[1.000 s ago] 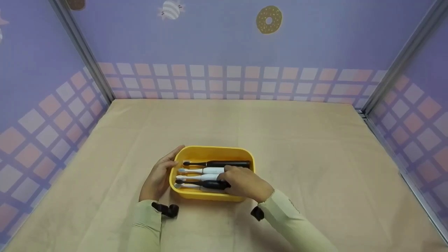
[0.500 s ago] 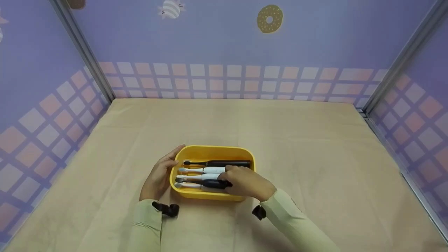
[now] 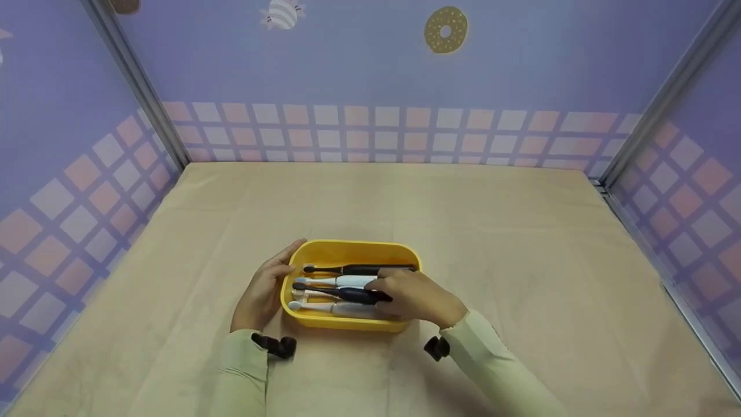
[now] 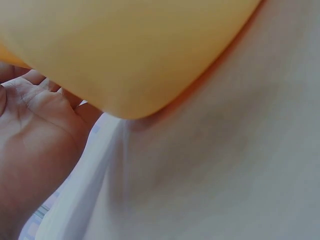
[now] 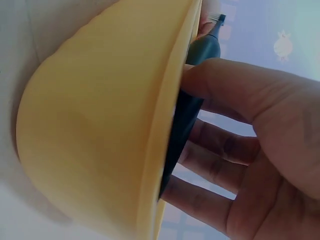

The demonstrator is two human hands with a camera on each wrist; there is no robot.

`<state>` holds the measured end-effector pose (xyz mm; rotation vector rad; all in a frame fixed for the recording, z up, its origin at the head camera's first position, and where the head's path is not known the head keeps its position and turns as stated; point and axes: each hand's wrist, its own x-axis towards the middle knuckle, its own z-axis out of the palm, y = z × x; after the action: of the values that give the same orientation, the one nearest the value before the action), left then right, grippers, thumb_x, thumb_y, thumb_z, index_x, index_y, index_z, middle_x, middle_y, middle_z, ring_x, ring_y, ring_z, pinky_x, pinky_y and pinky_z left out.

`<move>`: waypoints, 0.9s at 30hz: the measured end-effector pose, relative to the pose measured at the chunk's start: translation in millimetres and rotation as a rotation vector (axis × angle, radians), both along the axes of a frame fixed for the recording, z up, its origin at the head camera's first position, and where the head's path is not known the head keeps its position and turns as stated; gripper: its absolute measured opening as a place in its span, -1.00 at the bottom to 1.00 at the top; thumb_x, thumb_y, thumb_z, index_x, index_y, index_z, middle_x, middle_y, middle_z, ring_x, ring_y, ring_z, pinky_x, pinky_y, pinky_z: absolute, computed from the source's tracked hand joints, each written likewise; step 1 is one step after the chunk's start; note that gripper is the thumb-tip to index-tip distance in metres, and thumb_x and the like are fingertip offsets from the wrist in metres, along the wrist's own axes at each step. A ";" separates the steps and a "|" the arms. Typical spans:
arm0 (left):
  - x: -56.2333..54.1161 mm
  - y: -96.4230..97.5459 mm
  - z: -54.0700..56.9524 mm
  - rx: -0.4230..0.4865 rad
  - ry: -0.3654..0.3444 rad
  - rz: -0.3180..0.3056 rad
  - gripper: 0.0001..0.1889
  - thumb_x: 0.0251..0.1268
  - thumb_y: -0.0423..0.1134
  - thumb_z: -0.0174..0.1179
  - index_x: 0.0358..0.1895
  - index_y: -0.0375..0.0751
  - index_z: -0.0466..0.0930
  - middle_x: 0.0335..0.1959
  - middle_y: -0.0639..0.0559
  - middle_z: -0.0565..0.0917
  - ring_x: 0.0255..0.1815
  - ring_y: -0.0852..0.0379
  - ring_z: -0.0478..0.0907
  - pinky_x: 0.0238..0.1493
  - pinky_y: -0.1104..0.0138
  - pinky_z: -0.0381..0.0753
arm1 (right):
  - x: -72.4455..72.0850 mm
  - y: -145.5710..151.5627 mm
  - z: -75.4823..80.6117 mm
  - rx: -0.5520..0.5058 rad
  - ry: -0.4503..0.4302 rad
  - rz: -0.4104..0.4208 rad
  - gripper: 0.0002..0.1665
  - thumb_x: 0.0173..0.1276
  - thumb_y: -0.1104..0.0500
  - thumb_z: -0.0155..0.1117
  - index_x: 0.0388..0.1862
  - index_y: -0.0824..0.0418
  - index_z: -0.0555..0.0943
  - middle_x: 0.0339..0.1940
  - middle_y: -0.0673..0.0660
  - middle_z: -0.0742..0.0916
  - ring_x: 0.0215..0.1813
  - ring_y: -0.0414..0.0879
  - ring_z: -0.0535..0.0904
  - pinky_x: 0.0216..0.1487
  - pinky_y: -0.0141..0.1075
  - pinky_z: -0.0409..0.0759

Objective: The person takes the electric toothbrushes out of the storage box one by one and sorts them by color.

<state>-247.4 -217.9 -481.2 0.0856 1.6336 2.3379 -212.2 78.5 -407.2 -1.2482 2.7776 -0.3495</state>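
Observation:
A yellow plastic bin (image 3: 347, 325) holds several electric toothbrushes lying side by side, heads to the left. My right hand (image 3: 419, 298) pinches a dark electric toothbrush (image 3: 354, 295) by its handle, which lies across the others; in the right wrist view this toothbrush (image 5: 185, 115) is tilted at the bin's rim, between thumb and fingers. A second black toothbrush (image 3: 367, 269) lies along the far wall, a white one (image 3: 347, 281) in front of it, and a pale grey one (image 3: 353, 310) nearest me. At the bin's left end my left hand (image 3: 260, 295) grips the rim and corner.
A beige cloth (image 3: 492, 231) covers the table beneath the bin. Purple panels (image 3: 359, 63) with a checked band enclose the back and both sides. Metal posts (image 3: 654, 98) stand at the back corners. Small black cameras (image 3: 281, 347) sit at the wrists.
My right hand has moved slightly right and lifted the dark toothbrush upward and back, uncovering the pale grey one. The left hand and bin stay in place.

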 end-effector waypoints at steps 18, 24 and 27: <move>0.9 -3.8 0.0 0.016 -0.009 -0.007 -0.40 0.42 -0.42 -0.22 0.52 -0.03 0.11 0.56 0.13 0.04 0.50 0.15 0.14 0.41 0.32 0.30 | -12.0 23.8 1.5 -0.244 -0.137 0.065 -0.62 0.38 0.27 0.16 0.16 0.27 0.59 -0.10 0.14 0.69 -0.21 -0.13 0.50 -0.19 -0.34 0.52; 0.7 -3.6 -0.1 0.028 0.006 -0.033 -0.38 0.42 -0.43 -0.23 0.54 -0.06 0.03 0.57 0.10 0.02 0.51 0.13 0.12 0.42 0.33 0.27 | -18.1 31.8 -0.8 -0.322 -0.216 0.060 -0.59 0.39 0.30 0.14 0.20 0.34 0.55 0.02 0.22 0.68 -0.02 -0.02 0.57 0.03 -0.11 0.61; -0.3 -2.6 -0.6 0.036 0.011 -0.029 -0.37 0.41 -0.44 -0.24 0.54 -0.10 0.02 0.58 0.10 -0.02 0.55 0.15 0.03 0.45 0.33 0.21 | -21.2 36.7 -2.1 -0.371 -0.251 0.057 -0.61 0.39 0.31 0.14 0.18 0.33 0.56 0.03 0.21 0.69 0.01 -0.01 0.59 0.07 -0.09 0.61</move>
<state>-247.8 -220.6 -481.8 0.1289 1.5844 2.3494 -233.4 115.1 -409.3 -1.2425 2.5305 -0.9791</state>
